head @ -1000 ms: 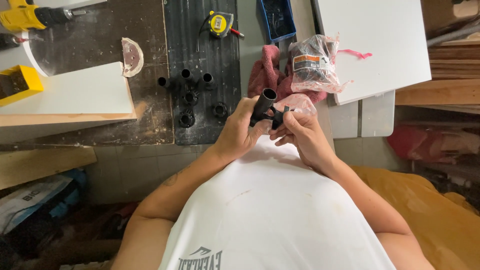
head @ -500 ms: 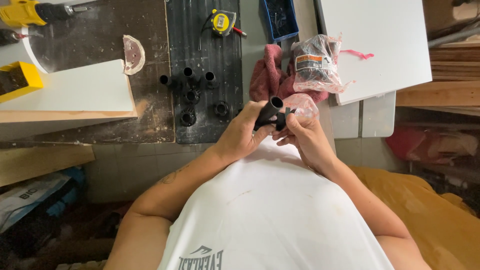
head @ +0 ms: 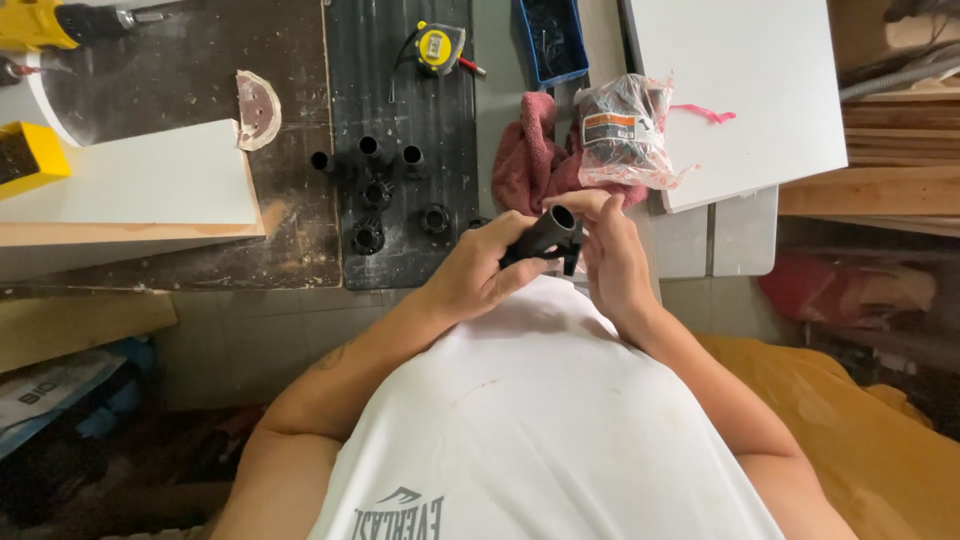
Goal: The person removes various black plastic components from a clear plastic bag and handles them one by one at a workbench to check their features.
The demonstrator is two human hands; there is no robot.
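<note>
- The left hand (head: 478,268) is raised in front of the chest, forearm angling up from the lower left, with its fingers curled around the body of a black tube fitting (head: 543,238), which it grips firmly.
- The right hand (head: 610,255) comes in from the lower right, wrist bent inward. Its fingers are loosely curved and its fingertips press on the upper end of the same fitting, beside the round open mouth.
- The fitting sits between the 2 hands, tilted so its open end points up and to the right, just above the white shirt (head: 540,420) and over the near edge of the workbench.
- Just beyond the hands lie a pink rag (head: 535,150) and a clear plastic bag of small parts (head: 622,135), the bag resting partly on a white board (head: 740,90).
- To the left, on a black ribbed mat (head: 400,90), stand several more black fittings (head: 375,190), well apart from the hands.
- A yellow tape measure (head: 440,47) lies at the mat's far end, with a blue tray (head: 550,38) beside it.
- A yellow drill (head: 45,25) lies at the top left corner.
</note>
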